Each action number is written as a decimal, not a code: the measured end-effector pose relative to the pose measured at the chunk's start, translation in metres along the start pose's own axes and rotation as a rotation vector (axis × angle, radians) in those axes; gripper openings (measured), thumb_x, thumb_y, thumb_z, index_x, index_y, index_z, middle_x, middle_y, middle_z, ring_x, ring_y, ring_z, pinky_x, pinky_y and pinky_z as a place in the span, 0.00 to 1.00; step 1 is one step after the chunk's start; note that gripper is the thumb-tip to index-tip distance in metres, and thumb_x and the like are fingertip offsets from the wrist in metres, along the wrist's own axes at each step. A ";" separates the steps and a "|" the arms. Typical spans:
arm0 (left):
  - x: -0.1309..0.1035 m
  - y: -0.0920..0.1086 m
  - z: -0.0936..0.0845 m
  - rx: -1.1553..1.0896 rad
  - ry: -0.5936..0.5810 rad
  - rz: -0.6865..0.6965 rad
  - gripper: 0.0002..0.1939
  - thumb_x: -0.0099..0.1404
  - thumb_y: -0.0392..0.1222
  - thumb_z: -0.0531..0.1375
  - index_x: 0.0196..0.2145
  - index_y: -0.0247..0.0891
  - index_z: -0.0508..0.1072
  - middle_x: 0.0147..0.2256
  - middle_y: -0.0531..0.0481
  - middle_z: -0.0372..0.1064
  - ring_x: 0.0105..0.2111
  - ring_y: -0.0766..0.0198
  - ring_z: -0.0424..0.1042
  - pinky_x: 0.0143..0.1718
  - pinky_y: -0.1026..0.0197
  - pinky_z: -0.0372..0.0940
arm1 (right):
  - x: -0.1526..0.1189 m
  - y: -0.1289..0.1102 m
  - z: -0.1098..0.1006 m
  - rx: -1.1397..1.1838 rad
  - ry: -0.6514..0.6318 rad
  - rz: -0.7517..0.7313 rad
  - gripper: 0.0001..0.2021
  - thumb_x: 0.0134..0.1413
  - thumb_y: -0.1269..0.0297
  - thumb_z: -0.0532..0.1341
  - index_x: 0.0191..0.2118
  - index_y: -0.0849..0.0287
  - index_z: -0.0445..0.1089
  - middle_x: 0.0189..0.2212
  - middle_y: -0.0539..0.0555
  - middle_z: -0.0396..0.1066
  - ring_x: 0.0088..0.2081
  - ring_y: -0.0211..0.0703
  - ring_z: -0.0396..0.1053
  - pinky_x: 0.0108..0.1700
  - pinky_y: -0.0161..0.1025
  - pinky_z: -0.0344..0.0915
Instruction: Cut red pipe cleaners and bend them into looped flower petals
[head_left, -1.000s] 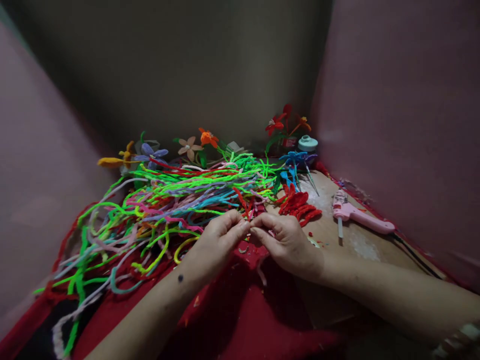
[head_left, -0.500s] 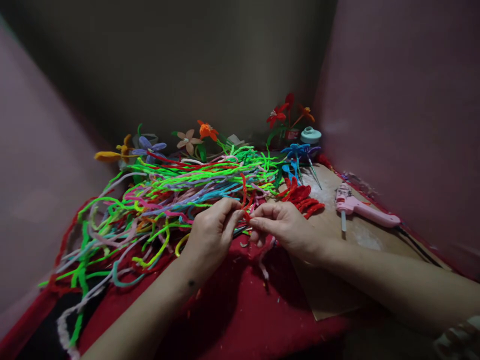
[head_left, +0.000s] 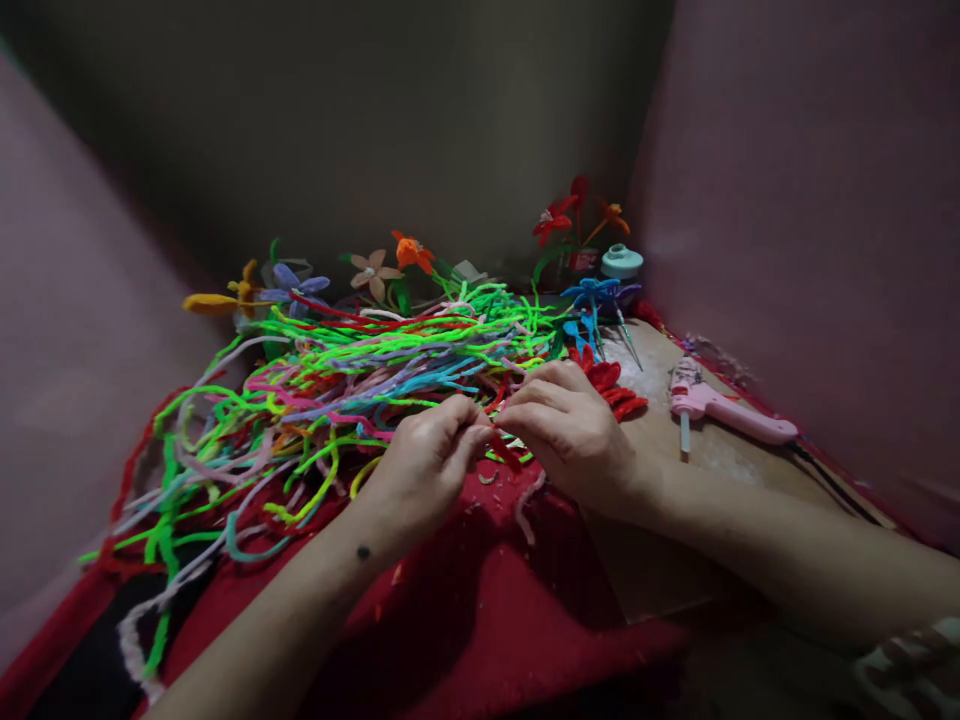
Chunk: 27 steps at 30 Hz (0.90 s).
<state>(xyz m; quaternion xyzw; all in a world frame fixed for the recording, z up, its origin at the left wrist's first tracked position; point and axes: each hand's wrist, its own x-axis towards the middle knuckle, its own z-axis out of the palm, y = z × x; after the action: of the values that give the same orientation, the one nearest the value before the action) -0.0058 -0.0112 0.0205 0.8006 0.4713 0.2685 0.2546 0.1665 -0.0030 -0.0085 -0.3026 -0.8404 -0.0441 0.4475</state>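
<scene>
A small red fuzzy stem piece (head_left: pixel 507 455) is pinched between my two hands, above the red cloth. My left hand (head_left: pixel 439 450) holds it from the left with thumb and forefinger together. From the right, my right hand (head_left: pixel 566 425) grips it with bent fingers, the fingertips nearly touching those of my left hand. Part of the red piece is hidden by the fingers. Behind my hands lies a large heap of coloured fuzzy stems (head_left: pixel 405 350). Finished red petals (head_left: pixel 619 392) sit just beyond my right hand.
A pink glue gun (head_left: pixel 739 415) lies on a brown board (head_left: pixel 652 440) at the right, its cord running toward the edge. Fuzzy flowers (head_left: pixel 371 272) stand along the back. A pale blue lid (head_left: pixel 622 262) is at the back right. Red cloth (head_left: pixel 420 620) covers the front.
The red piece now hangs below the fingertips instead of standing above them. My right hand has turned and risen slightly, its fingers more curled over the piece.
</scene>
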 end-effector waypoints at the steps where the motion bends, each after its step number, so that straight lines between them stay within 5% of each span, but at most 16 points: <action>1: 0.000 -0.001 0.001 -0.014 0.012 -0.012 0.10 0.63 0.41 0.51 0.25 0.38 0.62 0.21 0.55 0.59 0.22 0.69 0.57 0.25 0.66 0.53 | 0.000 -0.001 -0.001 0.045 -0.034 0.049 0.08 0.58 0.70 0.55 0.31 0.61 0.70 0.27 0.55 0.71 0.34 0.42 0.64 0.40 0.43 0.61; 7: 0.001 -0.006 0.008 -0.071 0.104 -0.080 0.10 0.62 0.43 0.52 0.26 0.38 0.64 0.19 0.56 0.59 0.19 0.69 0.57 0.22 0.66 0.52 | 0.000 -0.012 0.001 0.454 -0.188 0.559 0.08 0.55 0.70 0.56 0.27 0.62 0.70 0.22 0.50 0.69 0.25 0.34 0.64 0.28 0.33 0.59; 14: 0.002 -0.002 0.007 -0.261 0.082 -0.192 0.09 0.61 0.43 0.54 0.26 0.37 0.64 0.18 0.57 0.60 0.19 0.70 0.57 0.21 0.66 0.54 | -0.001 -0.012 0.004 0.503 -0.093 0.573 0.07 0.52 0.69 0.58 0.32 0.62 0.74 0.30 0.54 0.72 0.33 0.39 0.67 0.37 0.37 0.63; 22: 0.000 -0.003 0.016 -0.252 0.217 -0.191 0.09 0.61 0.43 0.54 0.26 0.37 0.66 0.21 0.56 0.62 0.21 0.69 0.59 0.24 0.66 0.56 | 0.005 -0.011 0.003 1.013 -0.257 0.967 0.10 0.49 0.65 0.60 0.21 0.64 0.70 0.17 0.49 0.66 0.20 0.33 0.63 0.26 0.33 0.61; 27: 0.003 -0.001 0.007 -0.208 0.227 -0.089 0.08 0.58 0.41 0.57 0.26 0.35 0.71 0.28 0.51 0.67 0.31 0.66 0.65 0.33 0.64 0.59 | 0.004 -0.008 0.004 1.003 -0.318 0.952 0.08 0.47 0.68 0.60 0.22 0.65 0.72 0.18 0.51 0.69 0.20 0.34 0.65 0.26 0.33 0.62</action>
<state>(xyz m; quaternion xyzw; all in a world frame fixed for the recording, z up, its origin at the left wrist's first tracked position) -0.0003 -0.0087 0.0151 0.7127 0.5017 0.3932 0.2929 0.1579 -0.0065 -0.0064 -0.3975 -0.5909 0.5931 0.3754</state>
